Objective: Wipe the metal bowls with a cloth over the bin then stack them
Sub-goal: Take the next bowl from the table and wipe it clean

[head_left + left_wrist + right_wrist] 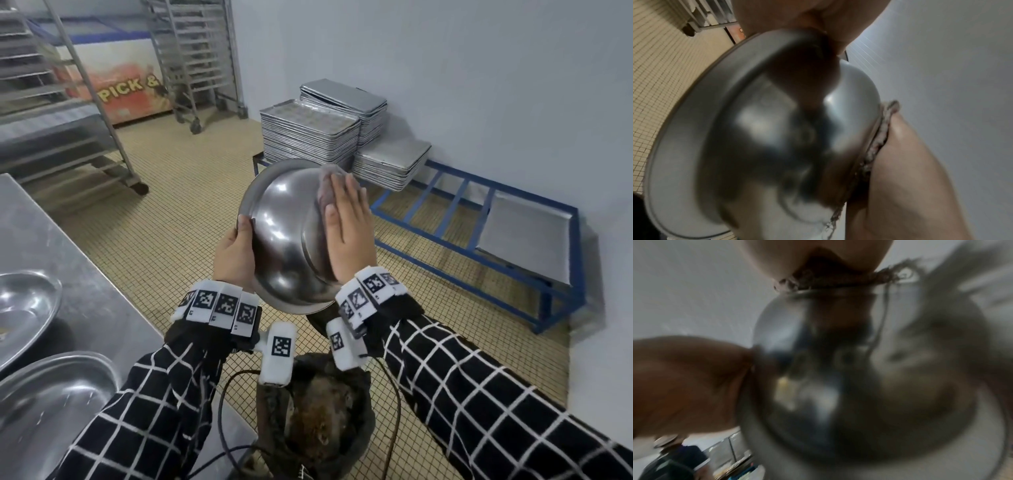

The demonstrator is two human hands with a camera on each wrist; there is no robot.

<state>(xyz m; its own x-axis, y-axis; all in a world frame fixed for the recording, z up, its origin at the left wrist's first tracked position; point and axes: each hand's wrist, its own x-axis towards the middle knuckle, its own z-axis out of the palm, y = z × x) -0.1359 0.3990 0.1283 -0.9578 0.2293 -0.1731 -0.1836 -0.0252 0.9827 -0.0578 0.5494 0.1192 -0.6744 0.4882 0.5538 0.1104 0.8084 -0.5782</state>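
Checked sleeves (479, 394) nearest, both wrists banded with tag markers. Bin (318, 421) low centre, just below the hands, brown waste inside.

Worktop (51, 240) on the left, steel; two more metal bowls on it at near left: one (51, 404) closest, another (24, 308) just behind.

Far side: blue floor rack (507, 219) along the wall, carrying stacks of baking trays (308, 133) at its left end and one flat tray (527, 233) at its right. Wheeled tray racks (202, 58) farther left.

Held bowl (287, 236) up in the air centre frame, above the bin, tilted, outside facing the camera, rim away.

Left hand (236, 253) clamped on the bowl's left rim, thumb over the edge; left wrist view shows the rim (684, 121) running past the palm.

Right hand (349, 222) flat on the bowl's right outer wall, fingers straight and together, pressing the cloth (325, 185) against the metal. Cloth edge sandwiched between palm and bowl in the wrist views (879, 134) (838, 280). Right wrist view blurred, little else readable.
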